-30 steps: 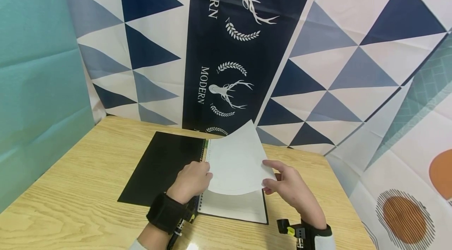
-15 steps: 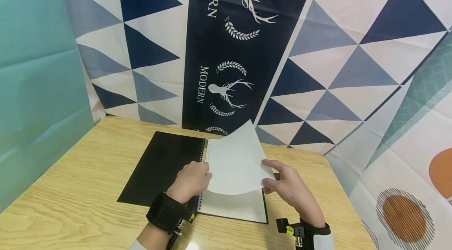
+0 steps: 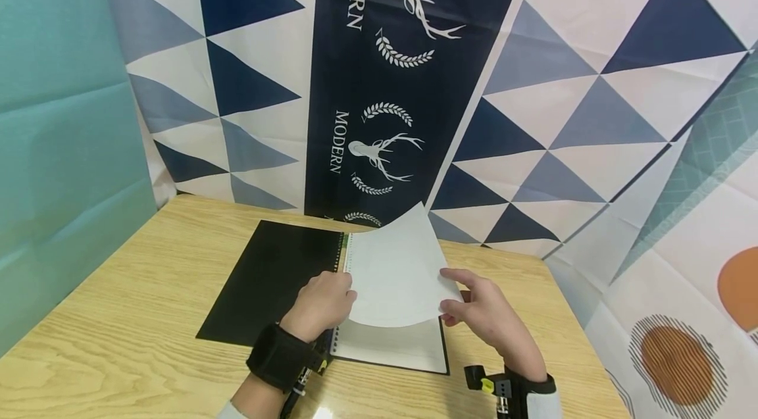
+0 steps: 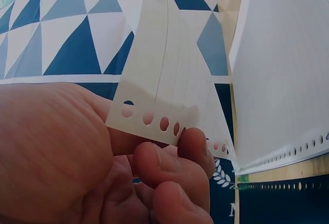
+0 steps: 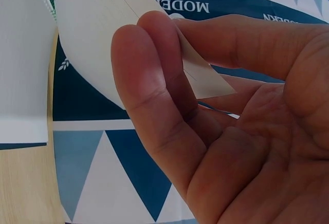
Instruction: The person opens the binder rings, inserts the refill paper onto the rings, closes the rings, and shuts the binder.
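Note:
My left hand (image 3: 320,304) pinches the hole-punched edge of a white sheet of paper (image 3: 393,274) between thumb and fingers. The sheet's right edge is held by the thumb and fingers of my right hand (image 3: 488,314). Raised above an open notebook, the paper bows between both hands. In the left wrist view, the row of holes on the sheet (image 4: 154,54) lies apart from the notebook's spine. Under it are the notebook's white pages (image 3: 391,346), and the black cover (image 3: 278,274) lies flat to the left. The right wrist view shows a corner of the sheet (image 5: 211,82) poking past my fingers.
The notebook lies on a light wooden table (image 3: 130,300). Behind it hangs a patterned cloth (image 3: 254,77) with blue triangles and deer heads. A teal cloth (image 3: 65,143) borders the left side. Both wrists wear black straps with small cameras.

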Available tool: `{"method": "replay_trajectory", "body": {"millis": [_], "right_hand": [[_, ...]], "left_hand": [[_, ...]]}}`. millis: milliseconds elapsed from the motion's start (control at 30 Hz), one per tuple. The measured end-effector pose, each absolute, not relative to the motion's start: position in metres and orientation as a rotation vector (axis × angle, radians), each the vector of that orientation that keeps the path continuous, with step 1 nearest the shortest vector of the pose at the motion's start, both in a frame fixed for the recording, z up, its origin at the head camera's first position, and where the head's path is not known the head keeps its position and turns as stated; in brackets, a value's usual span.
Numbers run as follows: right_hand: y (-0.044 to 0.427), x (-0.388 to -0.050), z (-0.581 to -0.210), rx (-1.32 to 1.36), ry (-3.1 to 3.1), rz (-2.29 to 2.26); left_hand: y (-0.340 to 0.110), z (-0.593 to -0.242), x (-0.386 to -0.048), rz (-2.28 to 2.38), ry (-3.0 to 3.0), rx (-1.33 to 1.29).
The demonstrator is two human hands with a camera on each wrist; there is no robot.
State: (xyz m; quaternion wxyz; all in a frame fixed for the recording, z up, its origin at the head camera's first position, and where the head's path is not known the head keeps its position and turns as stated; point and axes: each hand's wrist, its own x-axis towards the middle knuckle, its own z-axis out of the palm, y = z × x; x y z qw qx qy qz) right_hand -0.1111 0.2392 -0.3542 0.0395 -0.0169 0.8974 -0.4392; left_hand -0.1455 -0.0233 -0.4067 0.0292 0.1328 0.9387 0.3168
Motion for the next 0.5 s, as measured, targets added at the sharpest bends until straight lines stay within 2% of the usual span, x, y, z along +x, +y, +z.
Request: {"method": "replay_trajectory", "body": {"millis": [500], "right_hand": [[0.2358, -0.1129, -0.3561, -0.056, 2.749, -1.336]], "left_hand": [[-0.0252, -0.4087, -0.1457, 0.981, 2.884, 0.397]]}}
